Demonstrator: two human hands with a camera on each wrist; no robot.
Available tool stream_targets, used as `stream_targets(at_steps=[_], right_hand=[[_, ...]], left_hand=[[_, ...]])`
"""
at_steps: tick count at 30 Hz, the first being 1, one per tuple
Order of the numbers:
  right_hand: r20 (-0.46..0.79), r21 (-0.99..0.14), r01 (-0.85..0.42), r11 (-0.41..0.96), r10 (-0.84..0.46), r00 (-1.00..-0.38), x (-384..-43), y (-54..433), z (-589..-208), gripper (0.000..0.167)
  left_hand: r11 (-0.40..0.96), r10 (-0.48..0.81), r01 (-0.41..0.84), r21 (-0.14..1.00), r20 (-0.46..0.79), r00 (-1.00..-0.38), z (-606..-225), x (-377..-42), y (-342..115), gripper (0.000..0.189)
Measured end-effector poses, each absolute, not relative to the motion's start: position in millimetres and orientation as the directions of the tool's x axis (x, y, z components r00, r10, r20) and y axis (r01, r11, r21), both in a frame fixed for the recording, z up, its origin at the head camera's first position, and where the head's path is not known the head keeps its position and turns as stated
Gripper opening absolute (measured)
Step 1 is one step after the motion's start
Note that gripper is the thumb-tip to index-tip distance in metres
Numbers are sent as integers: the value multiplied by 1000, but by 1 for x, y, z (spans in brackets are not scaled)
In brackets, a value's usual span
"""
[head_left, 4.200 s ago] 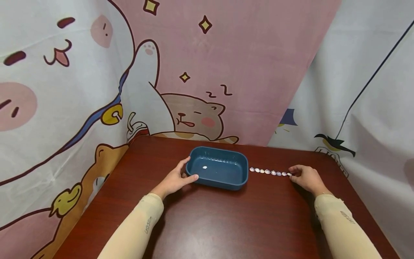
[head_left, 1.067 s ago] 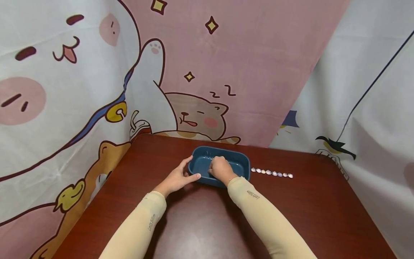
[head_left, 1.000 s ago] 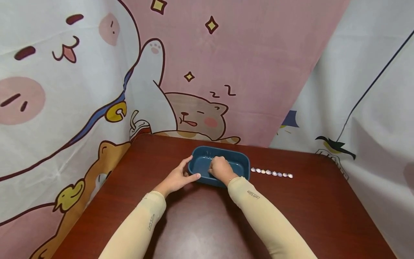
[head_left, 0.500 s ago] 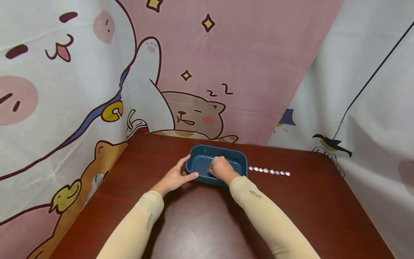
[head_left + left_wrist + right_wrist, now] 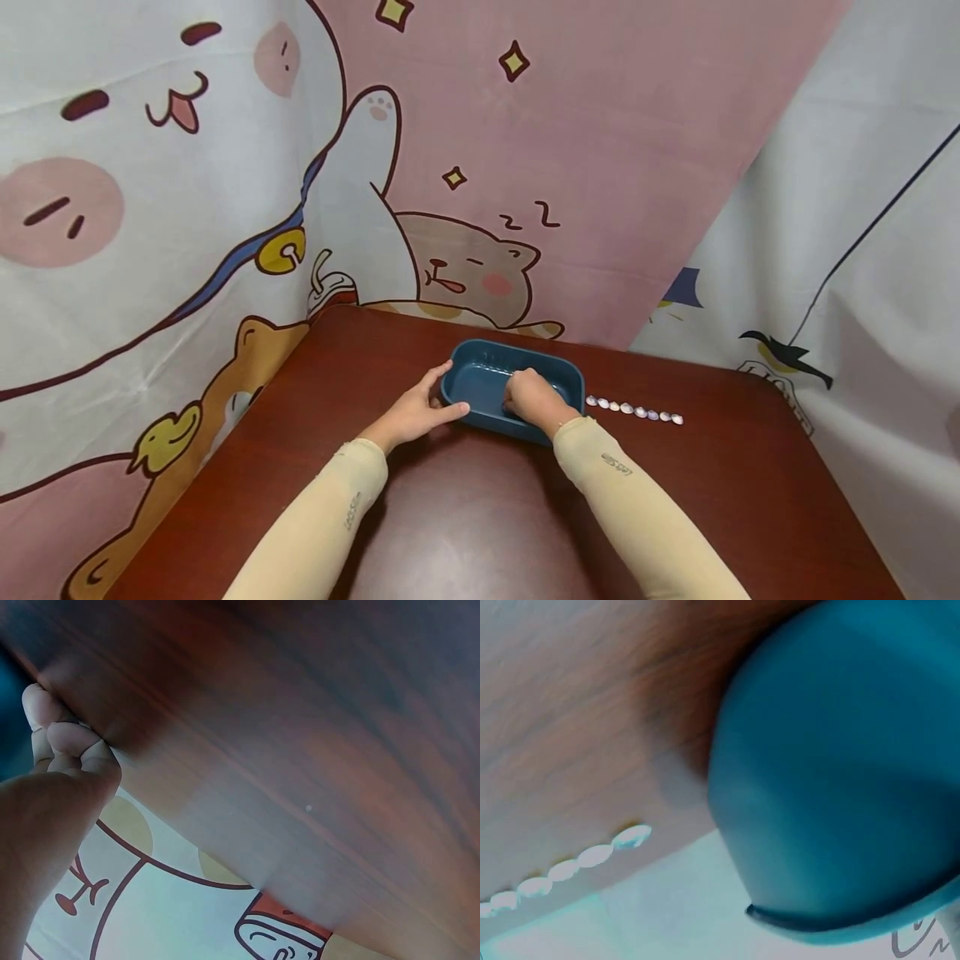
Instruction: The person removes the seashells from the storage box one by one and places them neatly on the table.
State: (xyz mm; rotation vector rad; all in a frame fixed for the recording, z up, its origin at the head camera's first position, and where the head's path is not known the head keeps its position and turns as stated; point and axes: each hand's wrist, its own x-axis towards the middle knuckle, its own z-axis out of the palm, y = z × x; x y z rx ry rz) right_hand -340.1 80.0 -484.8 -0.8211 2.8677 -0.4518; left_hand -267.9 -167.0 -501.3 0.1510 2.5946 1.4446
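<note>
A blue rectangular box (image 5: 543, 360) stands on the table. My left hand (image 5: 412, 414) holds its left end, thumb at the near rim and fingers round the side; in the left wrist view that hand (image 5: 56, 780) has bent fingers beside the blue wall. My right hand (image 5: 536, 398) reaches down inside the box with its fingers curled. Its fingertips are hidden, so I cannot tell what they hold. The visible floor of the box shows no shell. Right of the box lies a row of several small white-and-purple shells (image 5: 640, 412), also in the right wrist view as pale shells (image 5: 595, 856).
The dark red-brown table (image 5: 450, 517) extends in front of the box and to both sides. A cartoon-printed cloth (image 5: 600, 167) hangs behind it and along its sides.
Some seconds ago my right hand was at the row's right end and a white shell lay in the box. That hand then entered the box and has shifted slightly right; the shell is out of sight.
</note>
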Motion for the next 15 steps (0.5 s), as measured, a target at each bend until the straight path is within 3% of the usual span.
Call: stream_targets(at_steps=[6,11,15], right_hand=[[-10,-295,-554,778,-583,-813,-340,90,-487,28],[156,-337,-603,723,-589,-793,-337,111,-474,3],[292,-426,-563,708,-482,-826,-344,175,-450,19]], left_hand=[[522,168,3,853,-100,-981,-504,-272,-163,96],[521,168,-3,854,-106,-980,-507,-272,-162,98],[537,155,-2,844,-101,-983,-508,-272,-161,98]])
